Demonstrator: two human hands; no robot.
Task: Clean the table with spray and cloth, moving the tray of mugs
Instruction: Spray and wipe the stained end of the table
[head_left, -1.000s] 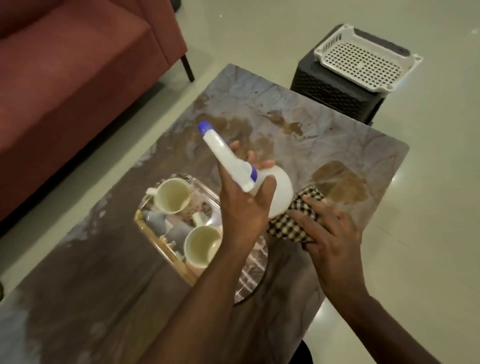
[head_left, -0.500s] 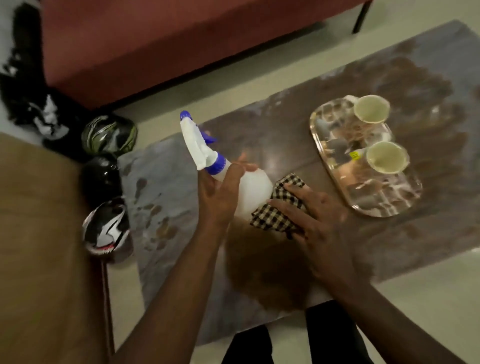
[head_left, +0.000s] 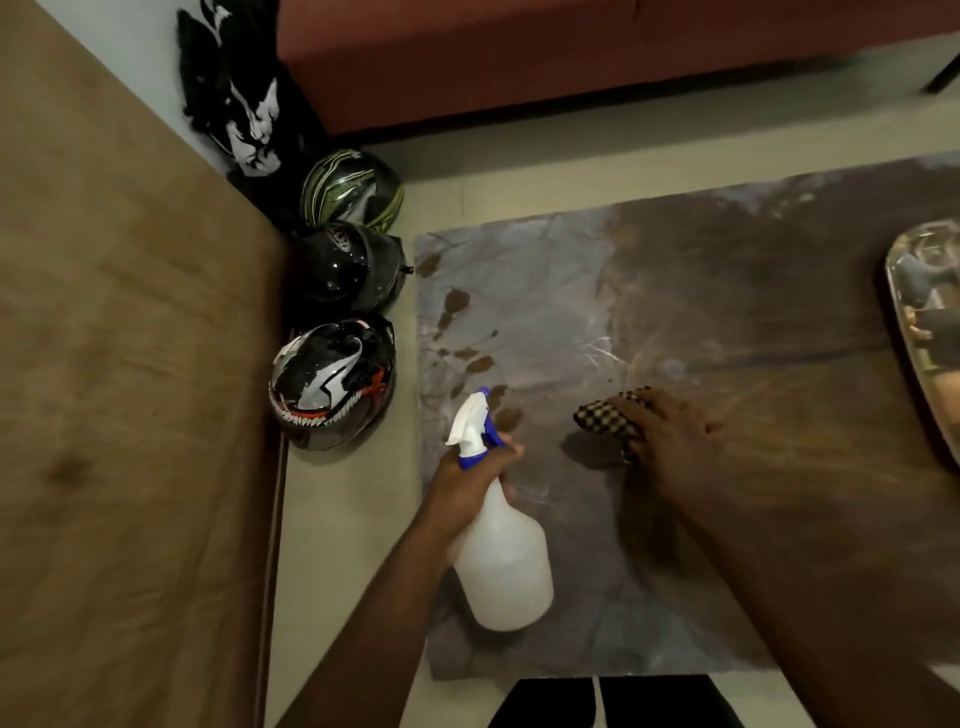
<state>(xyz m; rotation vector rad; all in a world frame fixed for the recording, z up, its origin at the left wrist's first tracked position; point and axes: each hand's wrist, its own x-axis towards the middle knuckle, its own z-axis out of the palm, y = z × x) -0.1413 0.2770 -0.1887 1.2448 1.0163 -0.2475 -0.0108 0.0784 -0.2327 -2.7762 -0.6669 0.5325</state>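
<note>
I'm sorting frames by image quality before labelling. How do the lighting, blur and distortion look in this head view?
Head view: dim, warm room light; soft overall, with motion smear on the table at right; the wide lens bends the edges, and the tray is cut off at the frame edge, reflecting the room. The spray bottle in the left hand and the checked cloth under the right hand stay readable.

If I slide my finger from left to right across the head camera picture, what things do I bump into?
Wooden surface → helmets → spray bottle held by the left hand → checked cloth → right hand → shiny tray.
</note>
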